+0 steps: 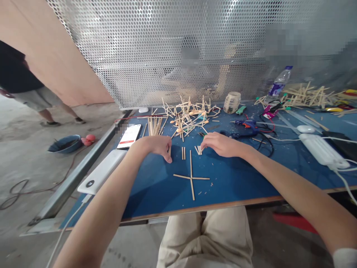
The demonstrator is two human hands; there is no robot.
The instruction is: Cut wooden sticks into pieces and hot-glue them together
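Note:
On the blue tabletop, my left hand (pixel 160 146) curls its thumb and fingers around the ends of short wooden sticks (pixel 169 150), partly hidden by the hand. My right hand (pixel 219 144) is closed, its fingertips pinching at a small fanned group of short sticks (pixel 198 150). Between the hands lies a pair of short sticks (pixel 183 153), side by side. Nearer to me, several longer sticks form a cross (pixel 191 178) lying flat, their ends meeting in the middle.
Behind my hands are a heap of joined sticks (pixel 184 121), loose sticks (pixel 155 125) and a jar (pixel 232 102). To the right lie a blue glue gun (pixel 247 126), cables, a bottle (pixel 279 85) and a white power strip (pixel 322 150). A phone (pixel 129 136) and white power bank (pixel 102 172) lie left.

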